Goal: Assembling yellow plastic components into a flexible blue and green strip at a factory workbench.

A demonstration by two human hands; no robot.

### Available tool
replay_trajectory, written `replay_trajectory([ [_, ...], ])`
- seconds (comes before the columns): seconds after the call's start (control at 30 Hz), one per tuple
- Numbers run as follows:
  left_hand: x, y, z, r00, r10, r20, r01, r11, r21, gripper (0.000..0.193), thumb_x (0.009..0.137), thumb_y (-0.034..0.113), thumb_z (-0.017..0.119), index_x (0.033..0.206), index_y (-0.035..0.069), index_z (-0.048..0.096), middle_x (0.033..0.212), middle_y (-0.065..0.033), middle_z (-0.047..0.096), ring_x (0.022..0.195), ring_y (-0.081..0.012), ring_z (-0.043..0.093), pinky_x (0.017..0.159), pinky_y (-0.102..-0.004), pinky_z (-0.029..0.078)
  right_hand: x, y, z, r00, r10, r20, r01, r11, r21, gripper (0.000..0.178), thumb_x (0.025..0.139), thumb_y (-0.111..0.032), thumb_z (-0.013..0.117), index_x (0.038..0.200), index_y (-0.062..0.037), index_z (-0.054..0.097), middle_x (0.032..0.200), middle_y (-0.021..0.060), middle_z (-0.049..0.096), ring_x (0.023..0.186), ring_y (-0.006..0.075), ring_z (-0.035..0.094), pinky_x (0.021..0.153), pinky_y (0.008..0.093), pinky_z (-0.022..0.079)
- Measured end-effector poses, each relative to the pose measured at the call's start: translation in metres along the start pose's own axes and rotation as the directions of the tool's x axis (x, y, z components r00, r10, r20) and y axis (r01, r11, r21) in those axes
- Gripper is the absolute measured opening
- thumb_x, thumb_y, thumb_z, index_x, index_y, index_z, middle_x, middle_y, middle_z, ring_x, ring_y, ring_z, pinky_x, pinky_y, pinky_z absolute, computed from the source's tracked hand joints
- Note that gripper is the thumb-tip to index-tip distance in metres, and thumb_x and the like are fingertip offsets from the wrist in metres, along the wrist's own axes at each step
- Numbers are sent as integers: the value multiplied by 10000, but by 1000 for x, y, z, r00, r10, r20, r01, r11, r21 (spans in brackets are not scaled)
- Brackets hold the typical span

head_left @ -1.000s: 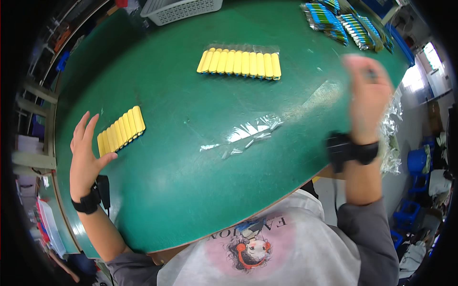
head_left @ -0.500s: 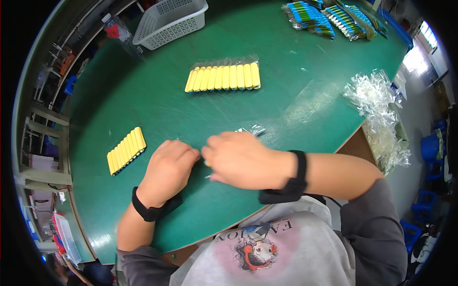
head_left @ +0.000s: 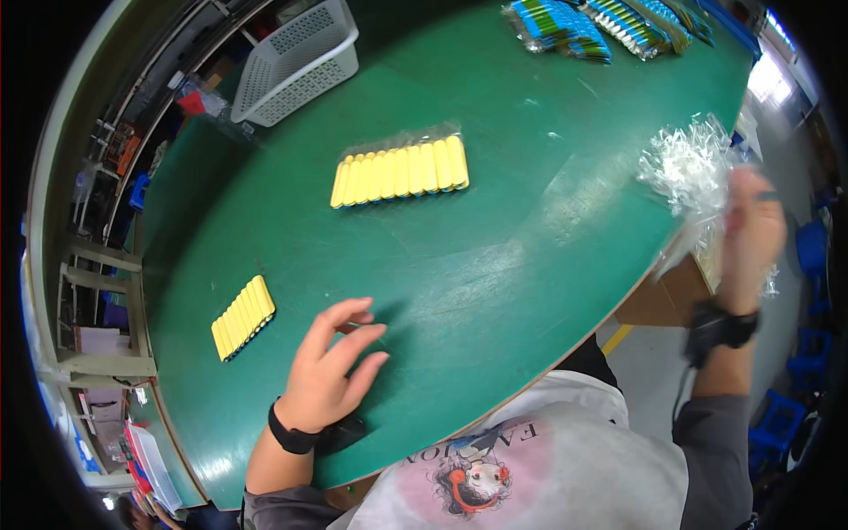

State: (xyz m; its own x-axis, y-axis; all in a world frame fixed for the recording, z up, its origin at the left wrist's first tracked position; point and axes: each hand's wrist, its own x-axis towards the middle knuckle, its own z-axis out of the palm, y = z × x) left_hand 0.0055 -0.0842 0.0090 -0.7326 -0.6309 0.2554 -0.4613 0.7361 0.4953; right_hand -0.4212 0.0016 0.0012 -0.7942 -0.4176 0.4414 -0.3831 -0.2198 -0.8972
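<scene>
My left hand (head_left: 331,367) hovers over the near part of the green table (head_left: 495,309), fingers curved and apart, holding nothing. Out past the table's right edge, my right hand (head_left: 751,230) is smeared by motion beside a heap of crumpled clear plastic film (head_left: 685,168); whether it holds anything is hidden by the blur. A short row of slim yellow rounded sticks (head_left: 243,318) lies to the left of my left hand. Farther off, a longer row of the same yellow sticks (head_left: 402,172) lies with clear film along its far edge.
At the far left stands a grey perforated plastic basket (head_left: 300,66), with a clear bottle (head_left: 208,106) beside it. Several packed bundles in blue and green (head_left: 556,31) lie at the far right. Below the film heap is a cardboard box (head_left: 662,296); blue stools (head_left: 777,420) stand on the floor.
My right hand has swung from the middle of the table out to the film heap at the right. My left hand has opened its fingers. The small clear scrap by my hands is gone from the table.
</scene>
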Motion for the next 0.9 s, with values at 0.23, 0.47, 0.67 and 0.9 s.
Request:
replay_trajectory([
  [0.23,70,-17,-9,989,137,63,-150,920,361,307,675,8,682,962,26,575,1145,-147,527,1025,-325,527,858,-387,449,86,-13,-100,674,-728,-123,220,357,-908,193,824,-262,660,751,-89,611,643,-47,505,521,44,452,472,211,368],
  [0.47,150,-61,-17,958,-85,272,-55,882,468,503,611,251,766,1002,-9,587,958,-177,607,894,-339,570,778,-389,461,24,42,3,648,-124,751,675,550,-492,223,716,-202,652,745,-26,519,680,135,520,672,334,526,621,406,431],
  [0.67,173,-64,-30,887,-272,373,158,938,309,485,597,189,791,979,-49,611,882,-174,648,814,-287,632,781,-345,484,19,11,-18,510,80,856,675,581,-456,527,683,-426,695,878,4,462,829,156,470,792,347,499,666,403,417],
  [0.9,191,-79,-39,811,-367,455,377,923,73,527,617,71,776,1093,-33,576,1000,-116,640,943,-197,595,864,-301,460,7,-25,-7,629,-98,771,573,729,-375,401,730,-199,676,1024,7,498,927,182,564,865,347,547,742,384,440],
])
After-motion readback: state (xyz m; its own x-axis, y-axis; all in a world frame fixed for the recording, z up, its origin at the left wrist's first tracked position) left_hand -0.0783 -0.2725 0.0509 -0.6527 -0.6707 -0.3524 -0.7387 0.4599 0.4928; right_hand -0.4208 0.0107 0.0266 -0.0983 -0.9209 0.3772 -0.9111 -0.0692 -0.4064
